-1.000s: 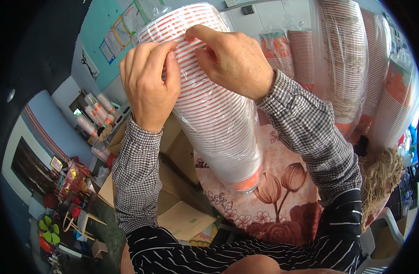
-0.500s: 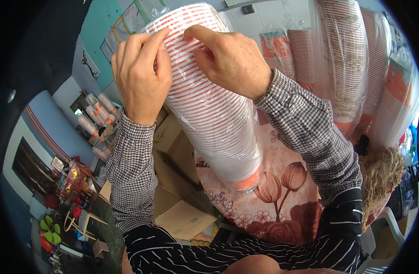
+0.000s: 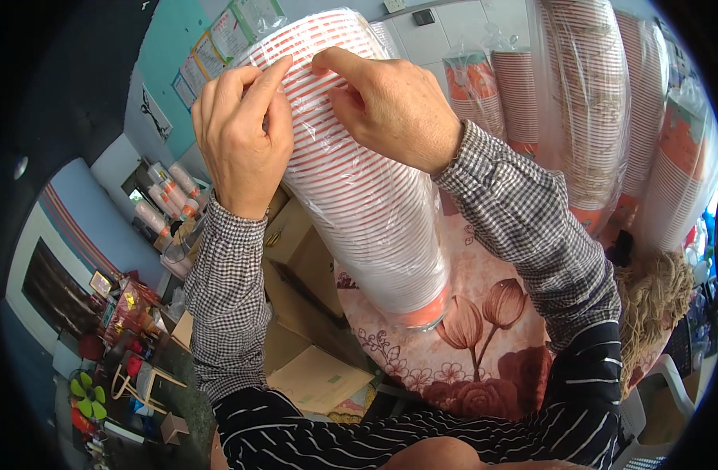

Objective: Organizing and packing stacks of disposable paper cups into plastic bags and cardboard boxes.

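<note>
Clearly early going: the sleeve of red-striped cups stands tilted on the floral table, its plastic wrap unopened. Left hand and right hand pinch the film near the top, fingers clenched on it.

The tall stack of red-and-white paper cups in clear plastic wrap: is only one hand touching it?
No: both the left hand and the right hand press on the wrapped stack near its top.

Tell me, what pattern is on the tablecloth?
Pink tablecloth with dark red flowers, clearest in the head view.
</note>
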A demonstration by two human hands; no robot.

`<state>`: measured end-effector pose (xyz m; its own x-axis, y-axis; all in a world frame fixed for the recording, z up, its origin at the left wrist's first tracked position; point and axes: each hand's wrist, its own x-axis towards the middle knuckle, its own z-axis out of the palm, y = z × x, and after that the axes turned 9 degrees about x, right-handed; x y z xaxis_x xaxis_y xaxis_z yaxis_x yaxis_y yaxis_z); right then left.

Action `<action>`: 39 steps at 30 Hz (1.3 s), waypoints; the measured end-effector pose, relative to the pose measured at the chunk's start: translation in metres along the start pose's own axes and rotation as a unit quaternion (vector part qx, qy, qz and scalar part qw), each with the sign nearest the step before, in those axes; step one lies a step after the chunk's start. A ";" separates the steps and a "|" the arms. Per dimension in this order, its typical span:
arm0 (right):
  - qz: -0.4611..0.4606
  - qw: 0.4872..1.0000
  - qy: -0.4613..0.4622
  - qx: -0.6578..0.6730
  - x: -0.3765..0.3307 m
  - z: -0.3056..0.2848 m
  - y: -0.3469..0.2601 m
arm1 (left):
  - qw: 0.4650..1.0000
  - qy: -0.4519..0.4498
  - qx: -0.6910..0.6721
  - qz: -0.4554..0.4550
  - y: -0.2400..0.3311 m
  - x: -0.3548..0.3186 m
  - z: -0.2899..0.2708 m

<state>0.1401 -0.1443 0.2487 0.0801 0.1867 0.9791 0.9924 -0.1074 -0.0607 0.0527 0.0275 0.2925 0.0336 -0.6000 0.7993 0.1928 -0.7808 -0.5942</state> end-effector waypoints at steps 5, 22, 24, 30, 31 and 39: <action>-0.003 1.000 0.004 -0.006 0.000 0.000 0.000 | 1.000 -0.005 0.002 -0.002 0.001 0.002 -0.001; -0.010 1.000 0.004 -0.006 0.000 0.000 0.002 | 1.000 -0.005 -0.004 -0.016 -0.004 0.008 -0.002; -0.012 1.000 0.005 -0.003 0.000 0.000 0.001 | 1.000 0.007 -0.017 -0.019 -0.008 0.013 0.000; -0.013 1.000 0.005 0.003 0.000 0.000 0.000 | 0.996 0.031 -0.079 -0.024 -0.015 0.020 0.002; -0.011 1.000 0.006 0.001 -0.001 0.000 0.002 | 0.996 0.031 -0.080 -0.024 -0.014 0.018 0.003; -0.006 1.000 0.005 0.003 0.000 0.000 -0.001 | 0.998 0.001 -0.057 0.003 -0.005 0.007 -0.004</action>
<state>0.1389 -0.1447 0.2487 0.0676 0.1777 0.9818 0.9937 -0.1001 -0.0503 0.0485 0.0270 0.3005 0.0324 -0.6052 0.7954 0.0789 -0.7918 -0.6056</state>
